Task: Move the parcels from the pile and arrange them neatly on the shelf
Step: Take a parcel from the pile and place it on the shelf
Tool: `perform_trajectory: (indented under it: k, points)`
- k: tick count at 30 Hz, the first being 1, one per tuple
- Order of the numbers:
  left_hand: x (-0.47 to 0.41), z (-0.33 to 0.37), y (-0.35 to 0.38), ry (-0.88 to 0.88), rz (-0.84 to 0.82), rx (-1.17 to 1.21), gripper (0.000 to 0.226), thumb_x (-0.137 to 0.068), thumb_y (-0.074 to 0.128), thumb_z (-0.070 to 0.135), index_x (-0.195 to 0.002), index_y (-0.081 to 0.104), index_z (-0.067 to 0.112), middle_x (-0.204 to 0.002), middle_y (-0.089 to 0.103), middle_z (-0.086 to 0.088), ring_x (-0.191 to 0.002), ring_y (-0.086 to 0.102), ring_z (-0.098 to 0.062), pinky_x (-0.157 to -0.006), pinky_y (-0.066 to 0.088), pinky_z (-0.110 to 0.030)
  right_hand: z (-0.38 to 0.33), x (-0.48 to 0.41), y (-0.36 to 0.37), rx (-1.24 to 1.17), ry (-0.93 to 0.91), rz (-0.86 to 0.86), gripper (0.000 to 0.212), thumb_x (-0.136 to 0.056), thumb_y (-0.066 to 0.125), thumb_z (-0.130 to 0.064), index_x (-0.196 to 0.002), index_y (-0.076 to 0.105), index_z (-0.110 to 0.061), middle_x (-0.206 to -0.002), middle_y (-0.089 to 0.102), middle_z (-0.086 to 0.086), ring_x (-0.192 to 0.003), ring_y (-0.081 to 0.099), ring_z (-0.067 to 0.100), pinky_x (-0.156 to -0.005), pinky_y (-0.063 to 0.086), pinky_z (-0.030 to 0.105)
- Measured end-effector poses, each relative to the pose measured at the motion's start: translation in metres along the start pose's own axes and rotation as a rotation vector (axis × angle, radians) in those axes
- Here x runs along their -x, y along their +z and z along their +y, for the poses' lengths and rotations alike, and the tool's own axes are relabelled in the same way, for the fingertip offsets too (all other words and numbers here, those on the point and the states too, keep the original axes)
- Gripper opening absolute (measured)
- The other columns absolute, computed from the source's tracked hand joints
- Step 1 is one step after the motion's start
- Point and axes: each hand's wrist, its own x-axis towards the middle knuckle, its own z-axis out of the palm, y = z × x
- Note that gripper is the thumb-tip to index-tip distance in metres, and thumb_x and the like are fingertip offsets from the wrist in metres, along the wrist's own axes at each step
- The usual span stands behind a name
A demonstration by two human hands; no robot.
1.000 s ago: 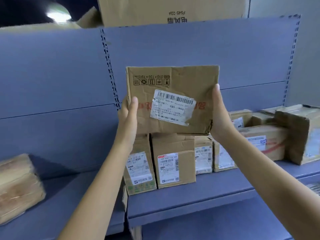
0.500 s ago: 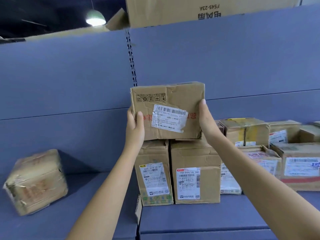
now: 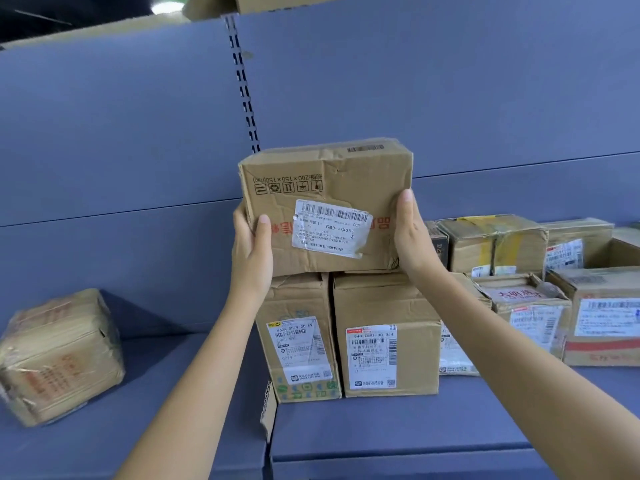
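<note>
Both hands clamp one parcel (image 3: 325, 206), a creased brown carton, from its two sides. Left hand (image 3: 251, 247) on the left edge, thumb over the front face, fingers wrapped behind out of sight. Right hand (image 3: 410, 237) flat against the right side, thumb pointing up along the front edge. Parcel is upside down: printed size text and handling icons read inverted, white barcode label (image 3: 330, 228) on the front, partly torn at the corner. Its bottom edge sits at or on the tops of two upright boxes; can't tell if the weight is fully down.

Under it: narrow box (image 3: 299, 341) on the left with a white label and green marks low down, wider box (image 3: 386, 336) touching it on the right, label with red strip. Both stand on the blue shelf (image 3: 381, 427), against the back panel.

Right of these, more parcels on the same shelf, packed close: a low open-topped box (image 3: 526, 306) with red characters, a box with a red stripe (image 3: 604, 317) at the far right, and behind them a box with yellow tape (image 3: 491, 244). A white-labelled packet (image 3: 453, 355) is wedged just beside the wider box.

Far left, well apart from the rest, a tape-wrapped box (image 3: 59, 355) sits tilted on the adjoining shelf section. Slotted upright (image 3: 244, 84) runs down the back panel above the held parcel. Top shelf carries a big carton (image 3: 277, 1), mostly cut off.
</note>
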Motion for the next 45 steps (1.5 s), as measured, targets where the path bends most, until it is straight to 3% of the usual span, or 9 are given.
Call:
perform_trajectory:
  k: [2,10,18,28,31,34,37,41,45]
  points:
    - [0.002,-0.003,0.002,-0.006,-0.025,-0.046,0.028,-0.104,0.032,0.027,-0.132,0.035,0.027,-0.117,0.055,0.019,-0.100,0.051,0.012,-0.079,0.037,-0.011,0.006,0.001,-0.001,0.006,0.054,-0.032,0.049,-0.105,0.012,-0.037,-0.152,0.020,-0.024,-0.141,0.027,-0.023,-0.124,0.022,-0.015,-0.094,0.015,-0.005]
    - [-0.015,-0.010,0.001,-0.137,-0.090,-0.002,0.024,-0.097,0.032,0.040,-0.121,0.035,0.040,-0.114,0.054,0.027,-0.113,0.052,-0.008,-0.106,0.037,-0.043,0.017,-0.013,0.003,0.007,0.061,-0.106,0.060,-0.100,0.012,-0.052,-0.154,0.011,-0.026,-0.159,0.020,-0.009,-0.145,0.017,0.004,-0.121,0.012,0.032]
    - [-0.007,-0.011,0.002,-0.246,-0.016,0.026,0.052,-0.088,0.032,0.057,-0.133,0.035,0.031,-0.124,0.054,0.011,-0.120,0.050,-0.015,-0.104,0.037,-0.042,0.024,-0.013,-0.004,-0.141,0.172,-0.072,0.098,-0.074,0.024,-0.087,-0.153,0.012,-0.032,-0.160,0.016,-0.012,-0.146,0.016,0.005,-0.121,0.015,0.043]
    - [-0.005,-0.008,0.004,-0.198,0.111,0.091,0.047,-0.091,0.032,0.055,-0.124,0.046,0.024,-0.106,0.057,0.012,-0.103,0.055,-0.006,-0.096,0.044,-0.034,0.027,-0.009,-0.004,-0.175,0.126,0.104,0.086,-0.074,0.024,-0.078,-0.145,0.032,-0.030,-0.148,0.037,-0.004,-0.137,0.035,0.011,-0.115,0.030,0.045]
    - [-0.005,-0.009,-0.001,-0.201,0.156,0.113,0.041,-0.077,0.033,0.061,-0.105,0.048,0.035,-0.117,0.058,0.001,-0.115,0.055,-0.019,-0.105,0.041,-0.049,0.019,0.002,-0.002,-0.186,0.011,0.239,0.062,-0.091,0.025,-0.056,-0.139,0.040,-0.019,-0.139,0.046,-0.001,-0.130,0.042,0.010,-0.112,0.032,0.033]
    - [0.002,-0.005,-0.007,-0.181,0.183,0.064,0.061,-0.081,0.032,0.056,-0.131,0.043,0.022,-0.134,0.050,0.001,-0.128,0.046,-0.017,-0.111,0.034,-0.047,0.012,0.022,0.005,-0.047,-0.203,0.428,0.050,-0.096,0.026,-0.035,-0.132,0.046,-0.007,-0.127,0.041,0.000,-0.123,0.038,0.011,-0.107,0.028,0.021]
    - [0.005,0.000,-0.018,-0.152,0.198,0.034,0.061,-0.087,0.034,0.050,-0.138,0.039,0.016,-0.139,0.046,-0.001,-0.130,0.043,-0.019,-0.111,0.033,-0.043,0.001,0.039,0.023,0.112,-0.398,0.477,0.047,-0.093,0.029,-0.030,-0.131,0.046,-0.010,-0.124,0.035,-0.002,-0.119,0.028,0.008,-0.109,0.025,0.043]
    - [0.016,0.001,-0.042,-0.152,0.226,-0.005,0.038,-0.102,0.037,0.032,-0.136,0.042,0.017,-0.129,0.050,0.002,-0.120,0.047,-0.014,-0.097,0.036,-0.026,-0.018,0.065,0.061,0.232,-0.708,0.311,0.034,-0.090,0.036,-0.024,-0.122,0.043,-0.015,-0.118,0.043,0.005,-0.118,0.034,0.020,-0.104,0.022,0.059]
    - [0.047,-0.008,-0.084,-0.212,0.280,-0.085,0.031,-0.101,0.038,0.034,-0.128,0.048,0.021,-0.117,0.054,0.009,-0.113,0.048,-0.011,-0.094,0.035,-0.026,-0.022,0.093,0.109,0.176,-0.657,0.047,0.032,-0.090,0.039,-0.028,-0.121,0.045,-0.021,-0.117,0.051,0.005,-0.114,0.039,0.026,-0.106,0.020,0.038]
